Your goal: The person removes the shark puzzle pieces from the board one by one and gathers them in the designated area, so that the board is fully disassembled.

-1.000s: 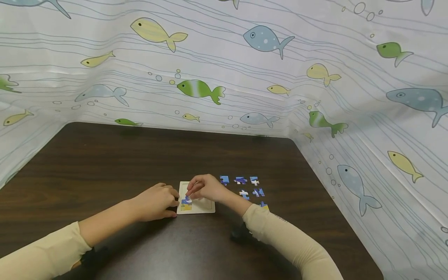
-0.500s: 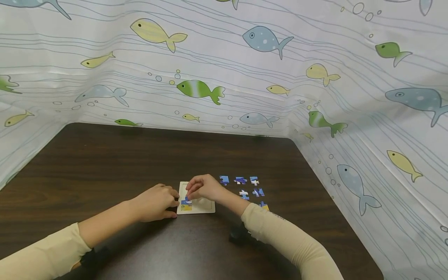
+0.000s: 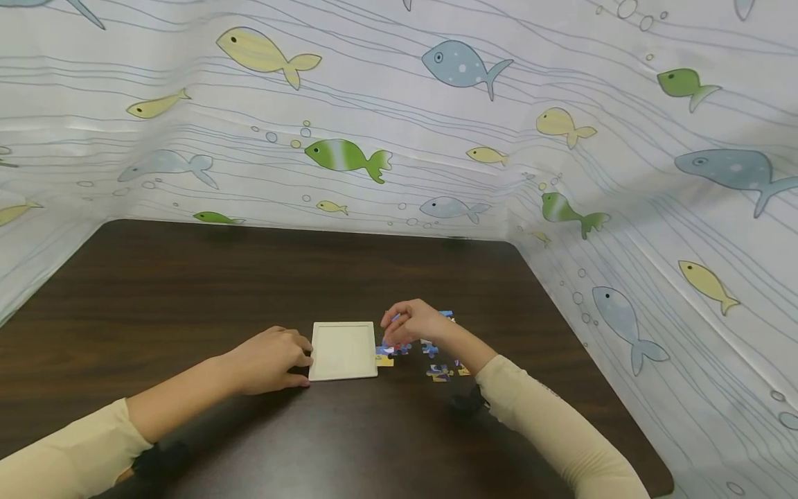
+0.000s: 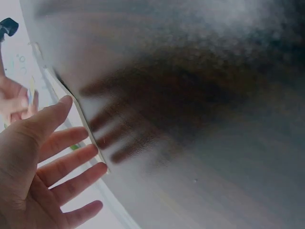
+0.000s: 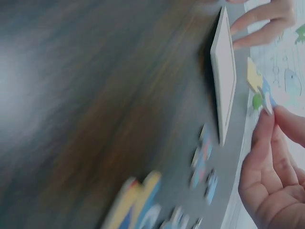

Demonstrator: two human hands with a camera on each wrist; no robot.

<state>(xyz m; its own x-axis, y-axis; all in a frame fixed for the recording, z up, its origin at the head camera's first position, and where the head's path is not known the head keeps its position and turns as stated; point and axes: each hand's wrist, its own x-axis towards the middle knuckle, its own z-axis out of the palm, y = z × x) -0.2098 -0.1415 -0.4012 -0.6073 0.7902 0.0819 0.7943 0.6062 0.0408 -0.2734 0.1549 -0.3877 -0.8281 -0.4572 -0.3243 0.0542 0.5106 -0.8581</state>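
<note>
My right hand (image 3: 414,322) pinches a jigsaw piece (image 5: 257,78), yellow at one end and blue and white at the other, between thumb and index finger. In the right wrist view it is held up in the air. In the head view this hand is just right of a square cream puzzle tray (image 3: 343,352), whose plain inner base shows. Fingers spread, my left hand (image 3: 268,360) rests at the tray's left edge. The left wrist view shows its fingertips (image 4: 86,150) along that edge.
Several loose jigsaw pieces (image 3: 439,373) lie on the dark wood table (image 3: 249,277) to the tray's right, some hidden behind the right hand. A white curtain (image 3: 374,90) printed with fish surrounds the table's back and sides.
The right hand has lifted the jigsaw piece from the tray's left side and carried it rightward past the tray's right edge. The left hand stays at the tray; the head view shifts slightly.
</note>
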